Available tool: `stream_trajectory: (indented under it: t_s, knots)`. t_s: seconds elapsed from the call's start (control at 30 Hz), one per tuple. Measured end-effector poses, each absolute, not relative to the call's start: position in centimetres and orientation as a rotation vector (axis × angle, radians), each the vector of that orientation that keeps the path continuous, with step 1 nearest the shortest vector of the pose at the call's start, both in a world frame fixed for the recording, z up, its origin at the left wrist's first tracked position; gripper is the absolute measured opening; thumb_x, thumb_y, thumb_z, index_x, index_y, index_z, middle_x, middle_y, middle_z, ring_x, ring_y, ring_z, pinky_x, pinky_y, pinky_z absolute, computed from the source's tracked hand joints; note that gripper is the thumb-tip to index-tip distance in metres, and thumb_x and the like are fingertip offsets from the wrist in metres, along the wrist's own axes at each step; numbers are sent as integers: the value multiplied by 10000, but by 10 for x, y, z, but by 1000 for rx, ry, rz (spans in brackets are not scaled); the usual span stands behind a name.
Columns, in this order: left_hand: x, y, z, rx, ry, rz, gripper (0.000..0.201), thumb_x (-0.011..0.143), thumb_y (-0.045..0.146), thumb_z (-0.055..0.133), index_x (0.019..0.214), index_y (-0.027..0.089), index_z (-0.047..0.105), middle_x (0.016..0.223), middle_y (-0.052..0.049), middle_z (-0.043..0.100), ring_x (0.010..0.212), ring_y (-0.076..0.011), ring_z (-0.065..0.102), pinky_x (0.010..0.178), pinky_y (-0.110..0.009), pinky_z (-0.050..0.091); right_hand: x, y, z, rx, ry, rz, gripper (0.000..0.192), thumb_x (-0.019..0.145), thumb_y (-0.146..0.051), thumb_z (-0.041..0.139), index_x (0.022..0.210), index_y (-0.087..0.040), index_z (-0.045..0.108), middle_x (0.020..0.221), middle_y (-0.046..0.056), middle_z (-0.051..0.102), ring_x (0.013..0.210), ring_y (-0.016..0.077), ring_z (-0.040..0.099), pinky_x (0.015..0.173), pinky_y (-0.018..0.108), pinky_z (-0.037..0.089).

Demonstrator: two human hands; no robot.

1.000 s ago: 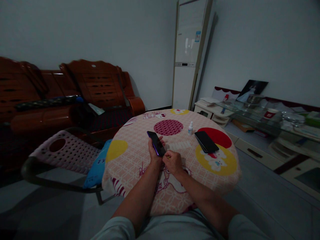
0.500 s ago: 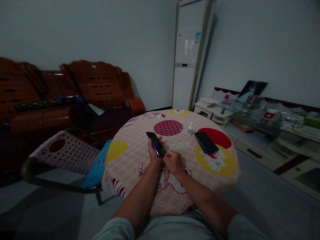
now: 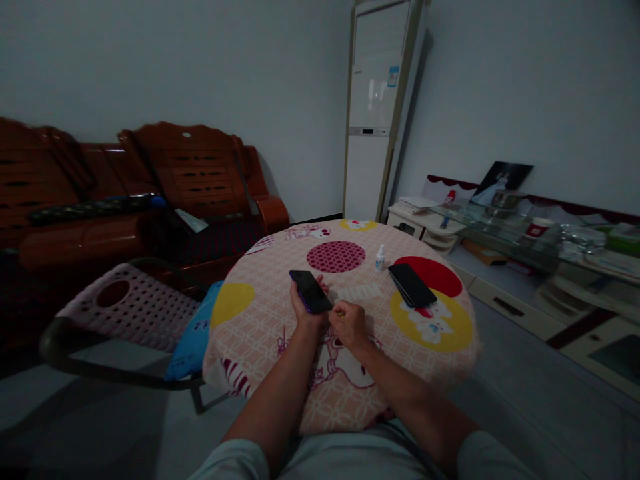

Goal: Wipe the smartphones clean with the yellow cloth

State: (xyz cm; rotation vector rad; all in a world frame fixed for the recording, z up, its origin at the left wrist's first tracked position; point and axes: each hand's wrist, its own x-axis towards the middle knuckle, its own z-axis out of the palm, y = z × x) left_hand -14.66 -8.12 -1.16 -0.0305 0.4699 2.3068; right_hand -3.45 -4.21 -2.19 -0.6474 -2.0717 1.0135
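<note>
My left hand [image 3: 306, 315] is wrapped round a smartphone [image 3: 311, 292] with a dark screen and a purple edge, held above the table. The phone lies tilted, its screen facing up toward me. At its lower right corner, my right hand [image 3: 349, 323] is closed in a pinch. A small yellowish spot shows at those fingers, too small to name. Just beyond the hands, a pale strip [image 3: 359, 292] lies on the patterned tablecloth [image 3: 280, 267]. A small white bottle [image 3: 381, 259] with a blue label stands upright behind it. To the right rests a black phone-like slab [image 3: 413, 285].
Left of the round table stands a woven chair [image 3: 130, 303] with a blue cushion [image 3: 195, 337]. Brown wooden seats [image 3: 200, 173] line the left wall. A tall air conditioner [image 3: 373, 127] stands behind the table, and a glass-topped cabinet [image 3: 505, 233] runs along the right.
The smartphone has turned in my left hand, so more of its screen faces me. My right hand has shifted very slightly and stays by the phone's lower corner.
</note>
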Motion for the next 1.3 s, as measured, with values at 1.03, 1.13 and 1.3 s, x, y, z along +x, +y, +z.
stream_trajectory:
  t_s: [1.03,1.13,1.3]
  knots:
    - [-141,-80,-8,-7,411,2332,520,845,537,443,990,95,674,863,-136,697,734,-200,668,681,-311,552,-35,-44,-20,-618,-2006,1043,159,679,-225,495,549,-192,580,494,-23,558,491,120,510,502,211,340]
    - [-142,-80,-8,6,430,2320,548,852,536,418,990,69,669,820,-133,691,690,-184,660,659,-286,543,-35,-44,-20,-648,-1988,1045,159,669,-218,496,536,-191,578,490,-24,560,485,119,505,497,211,337]
    - [-142,-80,-8,43,471,2361,546,826,541,465,1014,69,664,826,-123,690,668,-168,650,656,-271,527,-36,-43,-21,-626,-2004,1061,164,680,-241,505,549,-186,587,484,-28,551,479,119,504,491,211,329]
